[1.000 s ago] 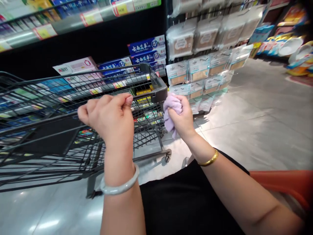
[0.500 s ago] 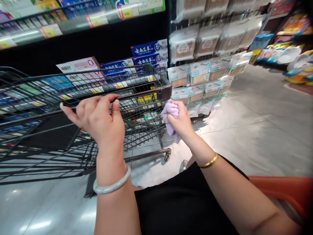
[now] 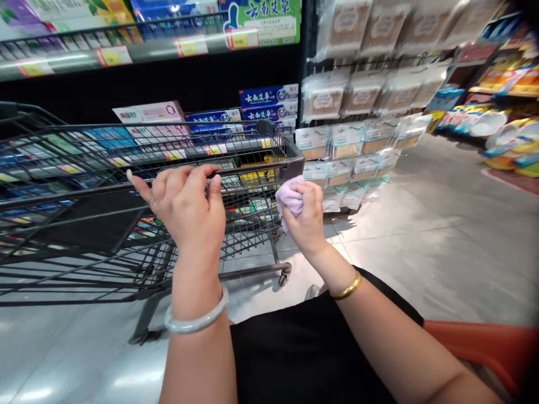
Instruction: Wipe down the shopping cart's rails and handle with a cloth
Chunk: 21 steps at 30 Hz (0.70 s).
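Note:
A dark wire shopping cart (image 3: 84, 224) stands in front of me, its rim running left to right. My left hand (image 3: 185, 205) grips the top rail of the cart, fingers curled over the wire, a pale bangle on the wrist. My right hand (image 3: 305, 216) is closed on a bunched lilac cloth (image 3: 288, 199), pressed against the cart's side just below its right corner (image 3: 295, 163). A gold bangle sits on that wrist.
Store shelves with toothpaste boxes (image 3: 265, 98) stand behind the cart. A rack of hanging cotton-swab packs (image 3: 357, 95) is to the right. Grey tiled floor (image 3: 442, 224) stretches right toward goods at the far right. An orange object (image 3: 484, 342) lies at my lower right.
My right hand with the cloth has slid down from the cart's corner onto its side. My left hand shifted its grip along the rail. The view tilted up slightly.

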Each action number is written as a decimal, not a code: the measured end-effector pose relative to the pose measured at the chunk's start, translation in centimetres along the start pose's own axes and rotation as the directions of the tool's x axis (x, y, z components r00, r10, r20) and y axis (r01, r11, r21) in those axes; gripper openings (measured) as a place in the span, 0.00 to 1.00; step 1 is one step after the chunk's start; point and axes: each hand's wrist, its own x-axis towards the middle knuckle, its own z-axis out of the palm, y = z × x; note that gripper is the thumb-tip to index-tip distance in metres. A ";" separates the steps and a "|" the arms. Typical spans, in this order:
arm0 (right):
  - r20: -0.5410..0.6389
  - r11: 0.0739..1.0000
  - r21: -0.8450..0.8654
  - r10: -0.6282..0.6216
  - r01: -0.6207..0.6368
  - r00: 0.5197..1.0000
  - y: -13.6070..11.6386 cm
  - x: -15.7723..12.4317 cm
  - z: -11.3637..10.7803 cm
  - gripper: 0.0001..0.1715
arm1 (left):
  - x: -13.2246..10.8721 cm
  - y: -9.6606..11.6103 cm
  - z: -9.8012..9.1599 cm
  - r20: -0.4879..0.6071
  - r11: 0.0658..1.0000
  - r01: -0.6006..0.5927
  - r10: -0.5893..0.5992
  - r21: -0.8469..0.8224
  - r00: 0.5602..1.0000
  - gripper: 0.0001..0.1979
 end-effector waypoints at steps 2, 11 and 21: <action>0.085 0.999 -0.043 -0.014 0.018 0.996 -0.4 -0.7 0.5 0.24 | 0.2 -0.1 0.0 -0.006 1.000 0.003 -0.003 0.012 1.000 0.13; -0.053 0.999 -0.038 -0.036 0.034 0.998 -2.9 1.4 0.6 0.23 | 0.4 0.1 0.2 -0.053 1.000 0.018 -0.017 0.014 0.998 0.14; -0.120 0.987 0.031 -0.155 0.160 0.981 -6.3 3.4 1.2 0.21 | 0.2 0.3 0.6 -0.072 0.999 0.016 -0.014 0.035 0.997 0.15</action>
